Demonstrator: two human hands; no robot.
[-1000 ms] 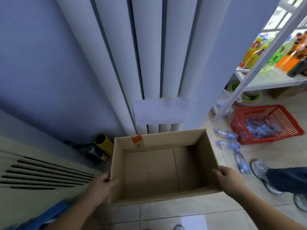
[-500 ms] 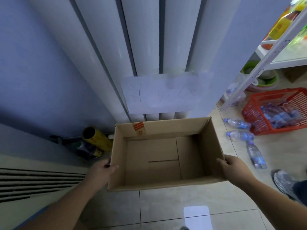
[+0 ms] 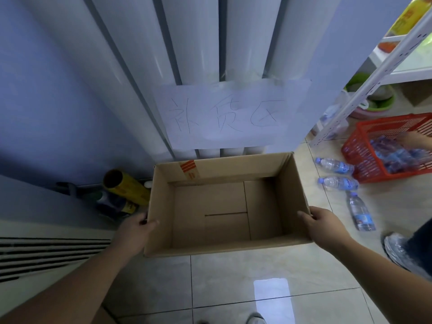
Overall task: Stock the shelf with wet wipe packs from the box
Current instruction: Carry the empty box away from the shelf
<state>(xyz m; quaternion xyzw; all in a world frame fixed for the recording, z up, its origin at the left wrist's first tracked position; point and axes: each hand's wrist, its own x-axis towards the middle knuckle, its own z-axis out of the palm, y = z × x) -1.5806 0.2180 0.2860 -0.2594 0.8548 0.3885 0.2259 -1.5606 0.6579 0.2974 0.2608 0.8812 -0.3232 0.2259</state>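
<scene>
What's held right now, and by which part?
The empty cardboard box: left hand grips its left wall, right hand grips its right wall.

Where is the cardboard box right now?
Head view, centre: the cardboard box is below the paper sign, gripped at its sides by the left hand and right hand.

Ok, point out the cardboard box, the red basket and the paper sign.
cardboard box (image 3: 210, 206): head view, bare inner floor.
red basket (image 3: 357, 148): head view, left mesh wall.
paper sign (image 3: 231, 113): head view, middle of the sheet.
</scene>
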